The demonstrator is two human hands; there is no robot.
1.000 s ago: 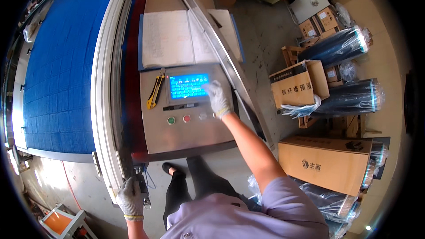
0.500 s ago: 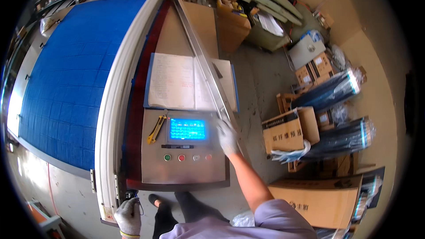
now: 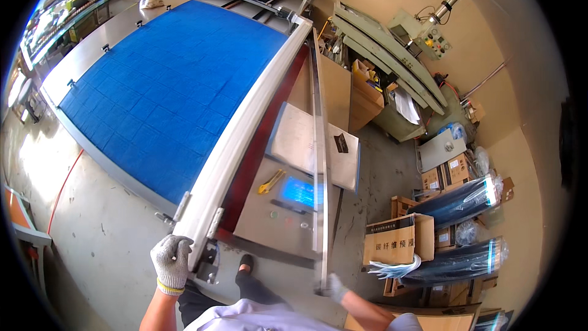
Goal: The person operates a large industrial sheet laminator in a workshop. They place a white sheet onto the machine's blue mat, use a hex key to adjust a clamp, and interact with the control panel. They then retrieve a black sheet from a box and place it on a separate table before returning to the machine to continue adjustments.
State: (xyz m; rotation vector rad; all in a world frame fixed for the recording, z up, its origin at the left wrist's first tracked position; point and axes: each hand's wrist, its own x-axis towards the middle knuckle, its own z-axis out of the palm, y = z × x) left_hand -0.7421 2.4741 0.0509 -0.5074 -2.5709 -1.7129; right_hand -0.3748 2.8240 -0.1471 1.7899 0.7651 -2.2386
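Silver-white straight metal beam [image 3: 242, 132]: long axis up-right from L grey-gloved hand [image 3: 171, 260], nearer, curled at beam's end, hold unclear; R grey-gloved hand [image 3: 335, 289], blurred, grip unclear, at btm of thin grey metal bar [image 3: 320, 147]

The left hand [image 3: 170, 262], in a grey glove, sits at the lower left of the frame, fingers bent, tips hard to make out; its forearm [image 3: 158, 312] rises almost straight from the lower edge. The right hand [image 3: 334, 289], also gloved, is blurred at bottom centre, its forearm [image 3: 369, 312] slanting in from the lower right.
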